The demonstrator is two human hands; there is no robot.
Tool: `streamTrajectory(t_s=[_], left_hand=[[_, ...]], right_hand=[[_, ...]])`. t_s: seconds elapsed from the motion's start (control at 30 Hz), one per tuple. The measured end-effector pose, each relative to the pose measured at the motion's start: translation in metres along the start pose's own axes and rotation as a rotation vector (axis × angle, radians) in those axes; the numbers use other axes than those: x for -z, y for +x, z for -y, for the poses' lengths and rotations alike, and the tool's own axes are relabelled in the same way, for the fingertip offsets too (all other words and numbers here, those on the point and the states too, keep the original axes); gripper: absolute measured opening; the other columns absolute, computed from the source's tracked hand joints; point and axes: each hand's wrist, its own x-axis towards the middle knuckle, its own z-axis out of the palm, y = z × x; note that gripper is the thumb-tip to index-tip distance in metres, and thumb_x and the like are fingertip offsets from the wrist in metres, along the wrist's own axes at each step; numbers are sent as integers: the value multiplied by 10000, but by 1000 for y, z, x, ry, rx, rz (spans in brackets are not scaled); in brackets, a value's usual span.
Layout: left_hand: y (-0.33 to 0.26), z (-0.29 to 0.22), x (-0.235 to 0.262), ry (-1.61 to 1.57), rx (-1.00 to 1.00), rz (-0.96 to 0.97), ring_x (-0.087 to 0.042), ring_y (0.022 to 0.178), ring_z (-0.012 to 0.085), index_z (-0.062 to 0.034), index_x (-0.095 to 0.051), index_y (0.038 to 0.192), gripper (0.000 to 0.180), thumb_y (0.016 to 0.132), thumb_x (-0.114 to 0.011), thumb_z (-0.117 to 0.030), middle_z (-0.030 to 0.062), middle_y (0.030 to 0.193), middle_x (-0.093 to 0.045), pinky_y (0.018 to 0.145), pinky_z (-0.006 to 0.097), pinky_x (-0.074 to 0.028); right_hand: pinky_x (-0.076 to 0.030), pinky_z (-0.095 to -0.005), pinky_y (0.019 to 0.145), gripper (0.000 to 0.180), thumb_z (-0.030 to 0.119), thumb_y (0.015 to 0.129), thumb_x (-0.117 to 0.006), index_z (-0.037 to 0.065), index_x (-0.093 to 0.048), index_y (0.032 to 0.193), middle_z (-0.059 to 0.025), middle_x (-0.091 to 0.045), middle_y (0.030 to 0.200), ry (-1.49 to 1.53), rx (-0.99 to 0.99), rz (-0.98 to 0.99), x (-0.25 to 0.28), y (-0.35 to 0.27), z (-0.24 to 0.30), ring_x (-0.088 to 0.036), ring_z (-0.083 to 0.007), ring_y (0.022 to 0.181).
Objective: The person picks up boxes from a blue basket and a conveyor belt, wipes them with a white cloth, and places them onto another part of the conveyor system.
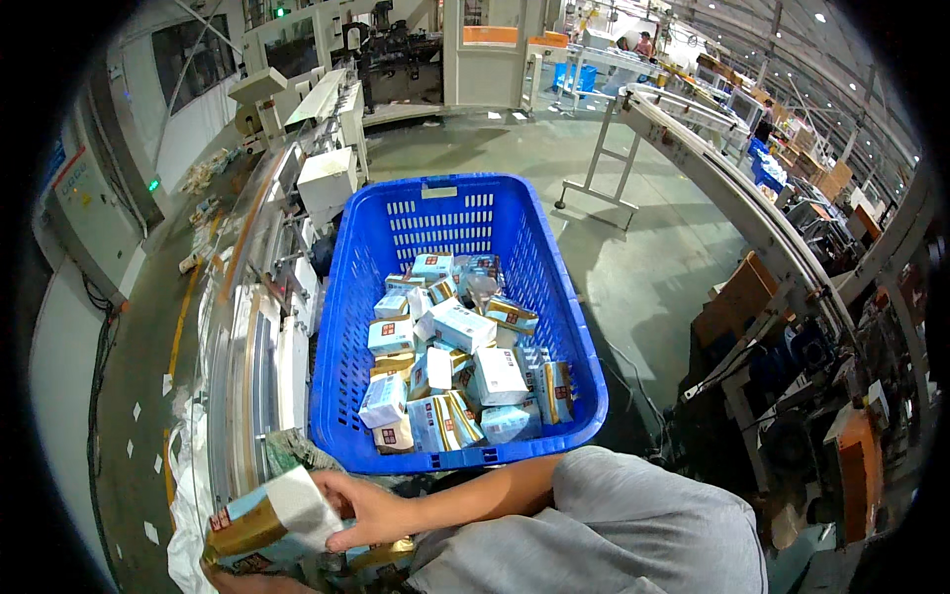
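At the lower left, a tissue pack (247,525) in a gold and light-blue wrapper is held up beside the machine, with a bare white block of tissue showing at its right end. My right hand (366,510) reaches across from the right and grips that white end between thumb and fingers. Under the pack's lower left edge, my left hand (252,582) is pressed against it, mostly cut off by the picture's rim. Another gold and blue pack (381,560) lies partly hidden below my right wrist. In front, a blue plastic crate (445,460) holds many jumbled tissue packs (465,327).
Along the crate's left runs a conveyor machine (262,346), with white plastic film (188,505) hanging near its front end. A raised conveyor (732,188) on legs stands to the right. Brown cardboard (737,307) leans below it. White scraps (150,533) litter the green floor.
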Motion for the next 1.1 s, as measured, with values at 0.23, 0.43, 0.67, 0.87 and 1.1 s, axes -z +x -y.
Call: streamTrajectory(t_s=[0.23,0.43,0.67,0.87,1.1], left_hand=[[-13,10,42,-72,449,153,-528,773,172,-16,-511,961,342,782,-432,-296,89,902,-517,633,284,-449],[-24,-19,129,1037,-478,783,-494,825,209,-45,-487,1000,507,708,-542,-456,96,917,-498,680,298,-418],[-71,293,123,1009,-1,835,-368,1019,336,-49,-325,1187,726,623,-658,-361,180,1145,-340,854,400,-314],[-45,194,104,707,524,1196,-249,1182,291,-9,-221,1252,656,753,-551,-279,171,1288,-250,951,357,-218],[-80,57,45,22,515,762,-472,955,215,27,-382,1113,606,627,-695,-155,130,1021,-478,814,320,-386]], right_hand=[[-354,-312,818,637,222,579,-714,4,-384,1079,-107,-470,984,-343,-36,-14,32,-3,28,-437,-189,928],[-487,-334,631,594,307,700,-578,-46,-327,1106,-155,-513,908,36,-68,-594,113,-17,37,-544,-225,811],[-427,-367,738,761,352,640,-628,-29,-257,1184,-166,-425,1051,-162,-98,-578,101,-5,24,-463,-250,926],[-425,-350,758,735,371,626,-654,-54,-330,1131,-172,-484,1007,-58,-291,-308,109,-25,30,-504,-249,899],[-388,-277,757,545,155,653,-663,-27,-388,1087,-100,-493,945,-384,-213,77,91,-11,-10,-474,-159,871]])
